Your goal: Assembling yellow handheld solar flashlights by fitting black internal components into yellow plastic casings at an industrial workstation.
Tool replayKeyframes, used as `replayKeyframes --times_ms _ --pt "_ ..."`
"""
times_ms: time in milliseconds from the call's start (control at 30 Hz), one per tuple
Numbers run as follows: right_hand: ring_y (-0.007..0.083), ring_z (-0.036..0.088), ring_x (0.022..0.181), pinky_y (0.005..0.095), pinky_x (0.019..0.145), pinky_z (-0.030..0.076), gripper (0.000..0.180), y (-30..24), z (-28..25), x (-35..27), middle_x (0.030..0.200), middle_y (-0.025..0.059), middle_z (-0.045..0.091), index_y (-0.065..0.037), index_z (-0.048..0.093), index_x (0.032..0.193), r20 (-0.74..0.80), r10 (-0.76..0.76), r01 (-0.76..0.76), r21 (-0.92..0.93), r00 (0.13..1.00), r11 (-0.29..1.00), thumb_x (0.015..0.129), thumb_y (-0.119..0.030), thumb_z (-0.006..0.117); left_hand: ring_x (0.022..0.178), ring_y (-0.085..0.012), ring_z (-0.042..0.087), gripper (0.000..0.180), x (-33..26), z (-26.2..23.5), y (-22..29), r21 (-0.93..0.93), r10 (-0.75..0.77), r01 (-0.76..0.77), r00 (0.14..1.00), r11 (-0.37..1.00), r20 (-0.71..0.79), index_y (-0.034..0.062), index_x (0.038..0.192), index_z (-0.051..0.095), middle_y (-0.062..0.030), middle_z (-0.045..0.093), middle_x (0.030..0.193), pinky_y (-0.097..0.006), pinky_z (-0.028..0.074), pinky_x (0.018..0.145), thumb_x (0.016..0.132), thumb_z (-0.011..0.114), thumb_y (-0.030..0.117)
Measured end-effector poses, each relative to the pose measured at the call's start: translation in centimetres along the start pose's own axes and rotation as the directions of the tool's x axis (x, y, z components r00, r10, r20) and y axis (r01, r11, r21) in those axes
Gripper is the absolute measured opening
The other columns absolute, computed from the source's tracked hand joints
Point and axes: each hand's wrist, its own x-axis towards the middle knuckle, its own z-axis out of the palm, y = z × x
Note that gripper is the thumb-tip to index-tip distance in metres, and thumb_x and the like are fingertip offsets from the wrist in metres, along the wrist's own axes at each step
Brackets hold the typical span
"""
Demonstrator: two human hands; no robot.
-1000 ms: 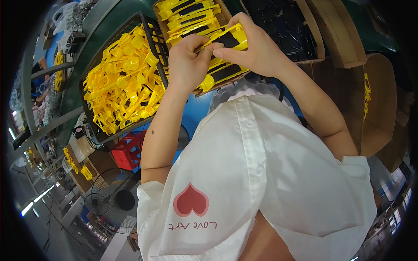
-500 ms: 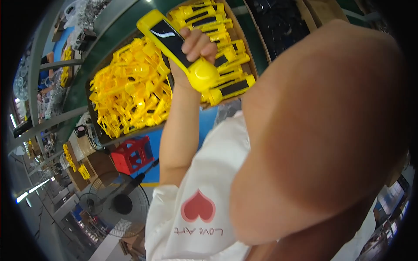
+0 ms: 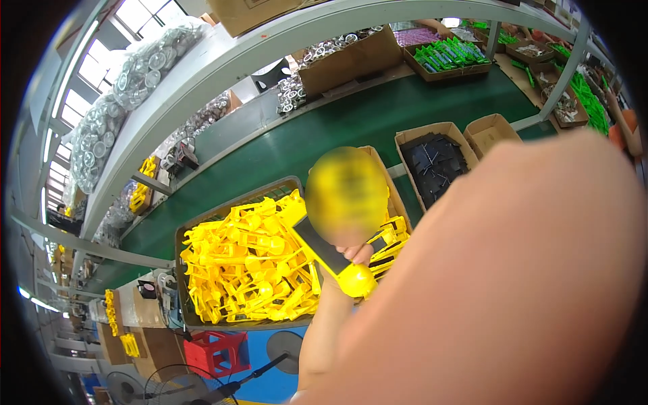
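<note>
My left hand [image 3: 358, 252] is closed round a long yellow plastic housing [image 3: 325, 248]. The piece has a flat black panel along its face and a rounded yellow end, and it is held slanting. Just behind and to its left is a dark crate [image 3: 181, 266] heaped with loose yellow plastic parts [image 3: 250, 260]. Beyond the hand stands a cardboard box [image 3: 398, 196] with rows of yellow pieces with black panels, partly covered by a round blurred patch. My right arm [image 3: 499, 290], raised and very close, fills the right side; its hand is out of view.
Behind runs a green conveyor belt [image 3: 283, 152]. On it are a box of black flat parts [image 3: 432, 158], another cardboard box [image 3: 491, 131] and a box of green parts [image 3: 451, 54]. A grey shelf frame [image 3: 182, 88] arches overhead. Below stand a red stool [image 3: 216, 352] and a fan [image 3: 283, 351].
The view has swung up, showing more of the belt and shelf. In the picture, the held housing and left hand sit lower and further right. The left hand keeps its grip.
</note>
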Motion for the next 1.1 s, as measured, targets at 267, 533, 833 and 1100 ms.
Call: replayKeyframes --times_ms 267,533,833,1100 --pt "0.0292 0.055 0.07 0.0314 0.057 0.045 0.016 3.7 5.5 2.5 0.085 0.0264 0.052 0.011 0.053 0.089 0.064 0.001 -0.029 0.443 0.998 0.896 0.08 0.002 0.045 0.058 -0.0126 0.036 0.009 2.2 2.4 2.1 -0.363 0.026 -0.01 0.999 0.932 0.04 0.0083 0.073 0.046 -0.0006 0.036 0.064 -0.027 0.034 0.06 0.081 0.043 0.012" --pt "0.0338 0.056 0.073 0.0342 0.059 0.047 0.019 4.3 9.2 6.4 0.089 0.0304 0.051 0.012 0.053 0.093 0.14 -0.155 0.024 0.658 0.978 0.752 0.083 0.002 0.041 0.062 -0.0135 0.04 0.008 -0.1 1.6 5.7 -0.087 0.047 -0.039 0.994 0.995 0.094 0.0083 0.079 0.044 -0.0028 0.04 0.067 -0.028 0.035 0.064 0.081 0.047 0.015" --pt "0.0112 0.054 0.076 0.0217 0.068 0.045 0.026 16.4 12.2 -1.2 0.084 0.0073 0.054 0.001 0.048 0.098 -0.834 0.427 -0.651 0.112 0.349 0.751 0.078 -0.014 0.058 0.074 -0.0161 0.047 0.012 -0.9 2.0 5.1 0.512 0.13 -0.062 0.986 0.857 -0.099 0.0049 0.084 0.05 -0.0037 0.048 0.074 -0.031 0.039 0.075 0.079 0.054 0.015" --pt "0.0092 0.055 0.072 0.0218 0.068 0.044 0.026 22.1 14.3 -4.4 0.078 0.0054 0.058 -0.001 0.052 0.099 -0.895 0.431 -0.451 0.34 0.114 0.825 0.079 -0.016 0.058 0.093 -0.0187 0.051 0.029 -2.0 0.2 2.6 0.543 -0.011 0.273 0.9 0.794 -0.436 0.0031 0.11 0.048 -0.0083 0.052 0.103 -0.029 0.04 0.084 0.083 0.048 0.014"
